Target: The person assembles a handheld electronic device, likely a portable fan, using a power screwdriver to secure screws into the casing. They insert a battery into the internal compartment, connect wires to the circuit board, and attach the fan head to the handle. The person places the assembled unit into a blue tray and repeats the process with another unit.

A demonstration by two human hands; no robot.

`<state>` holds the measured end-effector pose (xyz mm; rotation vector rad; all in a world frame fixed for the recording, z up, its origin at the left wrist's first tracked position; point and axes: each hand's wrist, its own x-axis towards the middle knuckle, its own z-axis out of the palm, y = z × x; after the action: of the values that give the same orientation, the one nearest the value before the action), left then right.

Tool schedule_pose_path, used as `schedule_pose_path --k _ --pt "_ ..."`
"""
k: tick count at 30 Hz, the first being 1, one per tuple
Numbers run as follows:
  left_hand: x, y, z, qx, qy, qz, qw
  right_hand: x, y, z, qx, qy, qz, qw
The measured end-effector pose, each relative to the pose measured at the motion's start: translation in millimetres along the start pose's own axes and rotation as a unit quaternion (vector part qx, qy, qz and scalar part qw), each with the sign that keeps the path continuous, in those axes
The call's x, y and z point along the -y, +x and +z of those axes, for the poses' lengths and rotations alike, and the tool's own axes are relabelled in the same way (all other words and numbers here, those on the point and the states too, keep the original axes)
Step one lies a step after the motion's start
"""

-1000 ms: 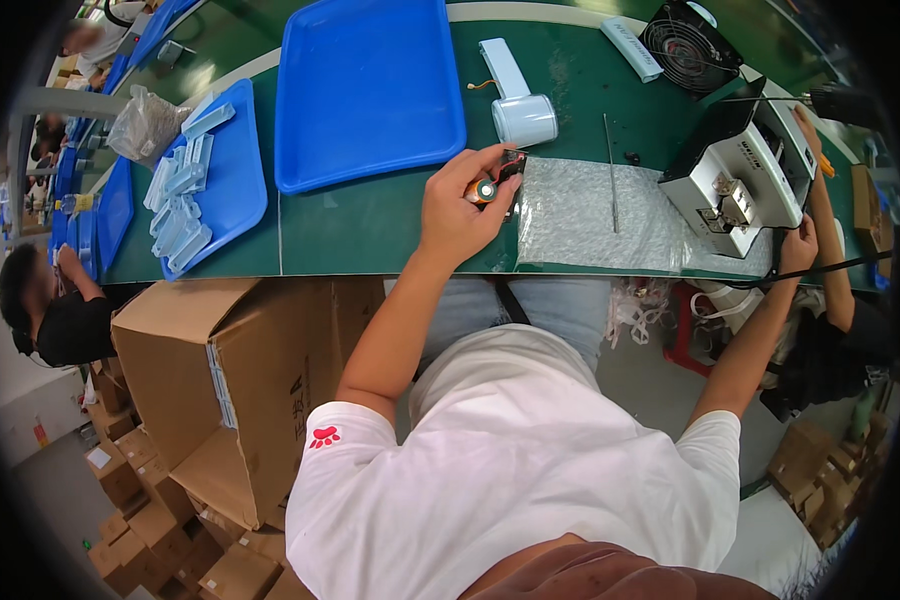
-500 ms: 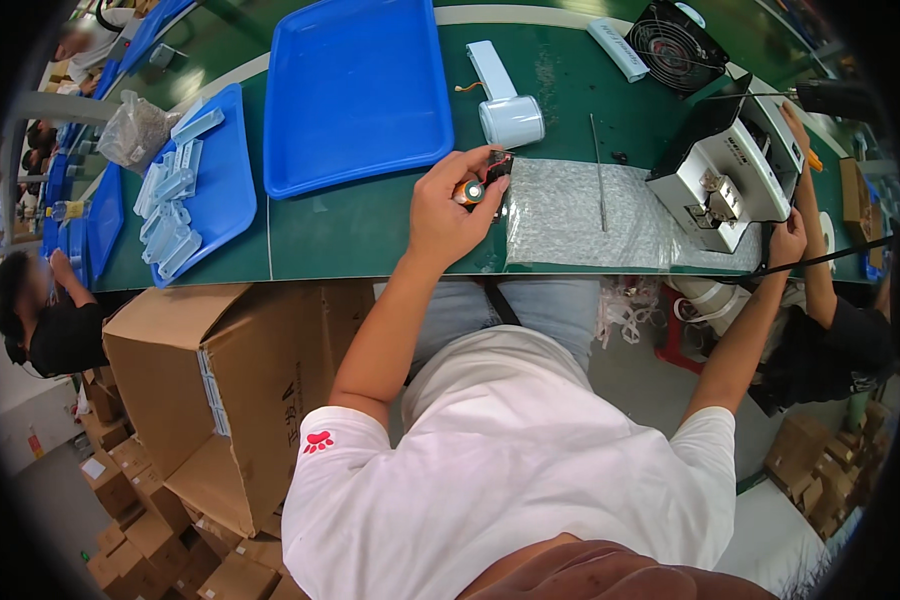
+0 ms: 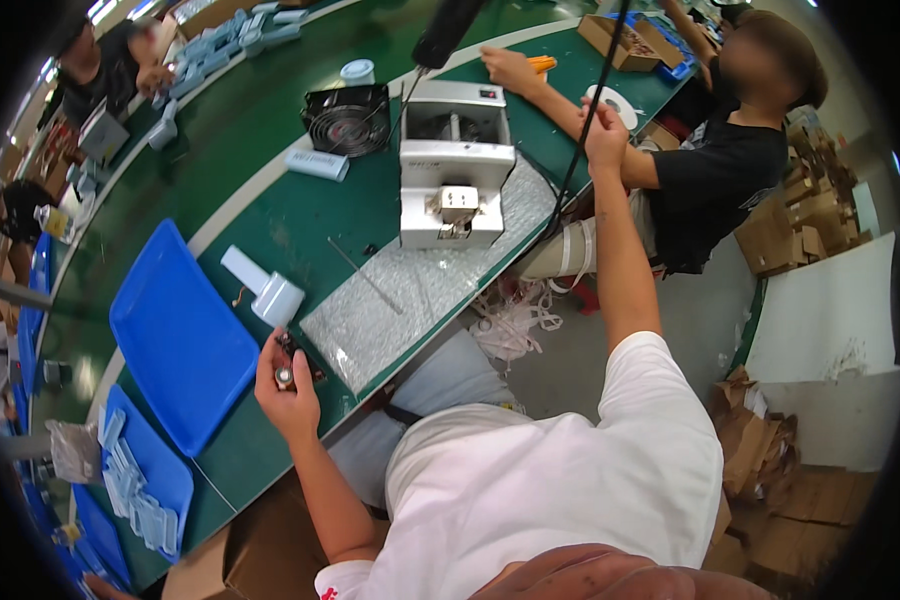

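Near the table's front edge, my left hand (image 3: 292, 392) is closed around a small cylindrical battery (image 3: 285, 377) and a small dark part (image 3: 288, 345) with reddish wires. Just beyond its fingertips lies a pale blue handheld fan casing (image 3: 270, 290), with a short wire at its side. My right hand (image 3: 605, 138) reaches far out to the right, its fingers drawn together beside a white roll (image 3: 612, 106). What those fingers hold, if anything, I cannot make out. A black cable (image 3: 582, 130) passes in front of that hand.
A white and black machine (image 3: 455, 160) stands beside bubble wrap (image 3: 370, 310) bearing a thin metal rod (image 3: 365, 275). Behind is a black round fan (image 3: 348, 122). Leftward are a large blue tray (image 3: 180, 340) and a tray of pale casings (image 3: 175, 475). At right, a co-worker's arm (image 3: 560, 105) reaches across.
The view has swung to the right. My right hand has gone from beside the machine to the white roll. My left hand still grips the battery and dark part.
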<state>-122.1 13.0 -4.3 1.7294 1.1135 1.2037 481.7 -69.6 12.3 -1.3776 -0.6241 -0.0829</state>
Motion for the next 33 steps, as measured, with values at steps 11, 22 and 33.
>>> schedule_pose_path --k 11,22,33 --pt "4.7 1.6 1.5 -0.001 -0.016 -0.007 1.0 67.8 82.8 -14.5 0.019 0.19 0.114 0.975" --pt "6.5 -3.1 -3.3 -0.043 -0.027 -0.06 0.997 107.3 -77.8 -79.7 0.194 0.276 0.025 0.941" --pt "0.0 0.8 -18.5 -0.027 -0.077 -0.089 0.993 164.5 -263.8 181.0 0.711 0.0 0.05 0.701"
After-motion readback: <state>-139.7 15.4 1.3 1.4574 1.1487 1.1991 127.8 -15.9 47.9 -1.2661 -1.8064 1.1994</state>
